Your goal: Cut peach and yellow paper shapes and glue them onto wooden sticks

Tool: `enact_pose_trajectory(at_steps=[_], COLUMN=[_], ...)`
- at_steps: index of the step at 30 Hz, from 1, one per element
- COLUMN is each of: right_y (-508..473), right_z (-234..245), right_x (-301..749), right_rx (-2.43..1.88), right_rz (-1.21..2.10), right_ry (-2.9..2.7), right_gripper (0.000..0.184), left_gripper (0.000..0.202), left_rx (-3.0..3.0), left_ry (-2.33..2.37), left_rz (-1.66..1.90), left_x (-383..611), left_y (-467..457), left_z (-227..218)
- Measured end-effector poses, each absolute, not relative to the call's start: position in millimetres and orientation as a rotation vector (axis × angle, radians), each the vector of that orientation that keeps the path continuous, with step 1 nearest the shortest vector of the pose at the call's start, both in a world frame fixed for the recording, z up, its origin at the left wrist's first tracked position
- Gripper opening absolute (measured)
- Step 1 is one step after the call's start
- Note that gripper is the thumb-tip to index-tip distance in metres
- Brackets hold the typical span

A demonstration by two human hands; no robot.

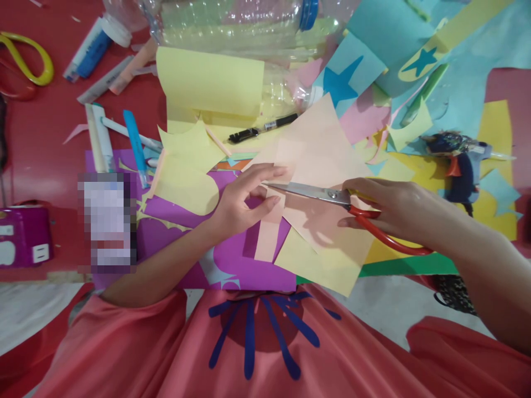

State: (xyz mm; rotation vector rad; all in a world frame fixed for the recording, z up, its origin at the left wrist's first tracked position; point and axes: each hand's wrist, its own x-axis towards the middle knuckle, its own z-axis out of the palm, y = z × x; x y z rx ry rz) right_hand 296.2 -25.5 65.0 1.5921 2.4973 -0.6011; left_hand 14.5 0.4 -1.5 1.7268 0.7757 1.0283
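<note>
My right hand [398, 204] grips a pair of scissors [311, 191] with red and yellow handles. The blades look nearly closed and point left, their tips between the thumb and forefinger of my left hand [244, 199]. That hand holds a narrow peach paper strip [267, 237], thumb in front and fingers curved around its upper part. Behind the blades lies a larger peach paper sheet [323, 138]. Below it is a pale yellow paper piece [326, 262], and a purple sheet [232, 235] lies under my left hand.
Plastic bottles [232, 22] lie at the back beside a rolled yellow paper [211, 80]. A glue gun [460, 171] rests on the right. A blurred phone [108, 221], markers [135, 143] and another pair of scissors [41, 66] are on the left. A black pen [263, 128] lies beyond my hands.
</note>
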Motion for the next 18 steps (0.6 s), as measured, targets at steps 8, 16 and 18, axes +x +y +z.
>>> enact_pose_trajectory(at_steps=[8, 16, 18], right_y=[-25.9, -25.8, -26.0], right_z=[63.9, 62.1, 61.8], right_x=[299.9, 300.9, 302.4], right_rx=[1.57, 1.622, 1.658], right_rz=[-0.593, -0.506, -0.486], right_ry=[2.53, 2.469, 2.39], right_gripper=[0.061, 0.073, 0.072], left_gripper=[0.04, 0.04, 0.04], left_rx=[1.756, 1.818, 1.823], left_ry=[0.776, 0.839, 0.884], left_rz=[1.012, 0.994, 1.01], left_x=[14.2, 12.6, 11.7], left_y=[1.0, 3.4, 5.1], left_z=[-1.3, -0.1, -0.7])
